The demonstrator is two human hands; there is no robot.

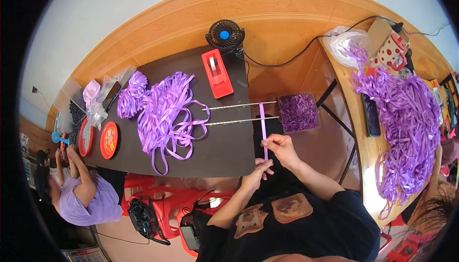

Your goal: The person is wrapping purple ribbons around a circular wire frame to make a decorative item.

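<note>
A strip of purple ribbon (pixel 263 128) runs across two thin metal rods (pixel 239 122) that stick out past the right edge of the dark table. My left hand (pixel 258 172) pinches the ribbon's near end. Just above it, my right hand (pixel 282 149) has thumb and forefinger closed on the same strip. On the table, left of the rods, lies a loose heap of purple ribbon (pixel 165 116), with a bundled hank (pixel 133 94) behind it.
A red tape dispenser (pixel 217 75) and a small black fan (pixel 224 34) stand at the back. Beyond the rods is a clear bin of purple pieces (pixel 299 112). More ribbon (pixel 401 123) covers the wooden table at right. Another person (pixel 86 192) sits at far left.
</note>
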